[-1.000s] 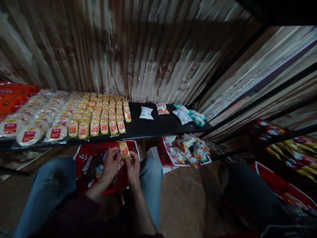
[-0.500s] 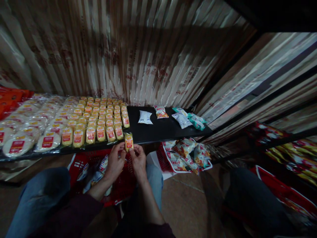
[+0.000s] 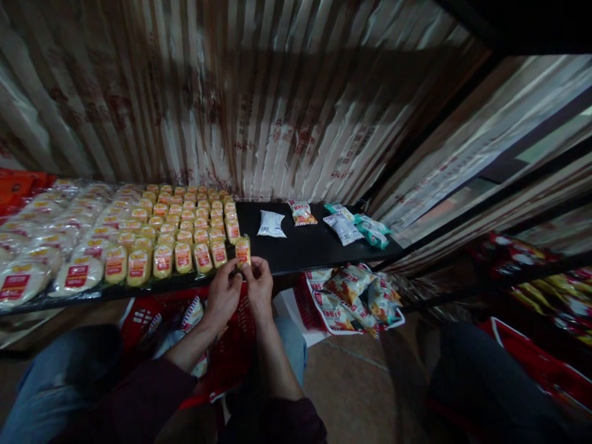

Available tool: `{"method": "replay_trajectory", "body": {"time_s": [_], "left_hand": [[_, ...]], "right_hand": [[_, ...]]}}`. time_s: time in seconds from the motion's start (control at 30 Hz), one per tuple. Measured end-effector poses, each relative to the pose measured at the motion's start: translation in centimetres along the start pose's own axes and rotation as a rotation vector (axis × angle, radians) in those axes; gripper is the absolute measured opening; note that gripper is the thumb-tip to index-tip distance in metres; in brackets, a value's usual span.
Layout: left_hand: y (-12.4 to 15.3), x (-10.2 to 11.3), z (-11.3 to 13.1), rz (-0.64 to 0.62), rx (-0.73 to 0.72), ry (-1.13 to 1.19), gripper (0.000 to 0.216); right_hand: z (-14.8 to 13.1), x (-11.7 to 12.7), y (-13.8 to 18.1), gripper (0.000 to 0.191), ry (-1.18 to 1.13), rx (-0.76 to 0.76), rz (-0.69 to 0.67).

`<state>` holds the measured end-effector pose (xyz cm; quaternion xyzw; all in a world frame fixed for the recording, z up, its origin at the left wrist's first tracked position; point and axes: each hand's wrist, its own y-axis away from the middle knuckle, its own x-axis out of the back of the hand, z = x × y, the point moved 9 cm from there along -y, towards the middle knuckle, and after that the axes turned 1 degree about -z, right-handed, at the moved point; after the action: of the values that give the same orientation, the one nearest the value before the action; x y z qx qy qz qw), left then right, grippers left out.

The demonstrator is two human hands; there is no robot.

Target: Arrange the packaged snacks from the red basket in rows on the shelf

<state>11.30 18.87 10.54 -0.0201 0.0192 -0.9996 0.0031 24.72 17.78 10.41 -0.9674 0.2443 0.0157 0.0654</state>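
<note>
Grip: my left hand and right hand pinch one yellow packet.
Position: shelf front edge.
Packet rows: crowding the left.
Pale pouch: right, apart.
Red basket: below.

In front of me runs a shelf, with a printed curtain behind it. From the left lie large packs, round wrapped cakes, then rows of small wrapped cakes; farther right, two separate snack bags and a cluster of pouches. My left hand and right hand have another small cake between them at the front edge. Below, a shopping basket sits between my knees; right of it, a second basket holds crisp packets.
</note>
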Motion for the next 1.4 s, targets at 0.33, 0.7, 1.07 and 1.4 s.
{"method": "replay_trajectory", "body": {"time_s": [0.33, 0.7, 1.07, 1.4], "left_hand": [[0.4, -2.1, 0.9, -0.068, 0.097, 0.379, 0.038], [0.5, -3.1, -1.1, -0.065, 0.376, 0.674, 0.041], [-0.8, -0.8, -0.5, 0.041, 0.113, 0.191, 0.036], [-2.0, -1.0, 4.8, 0.040, -0.399, -0.528, 0.043]], "right_hand": [[-3.5, 0.5, 2.0, 0.020, 0.124, 0.303, -0.004], [-4.8, 0.8, 2.9, 0.018, 0.254, 0.412, 0.027], [-1.5, -0.3, -0.1, 0.025, 0.116, 0.107, -0.009], [-0.6, -1.6, -4.0, 0.020, 0.190, 0.116, -0.057]]}}
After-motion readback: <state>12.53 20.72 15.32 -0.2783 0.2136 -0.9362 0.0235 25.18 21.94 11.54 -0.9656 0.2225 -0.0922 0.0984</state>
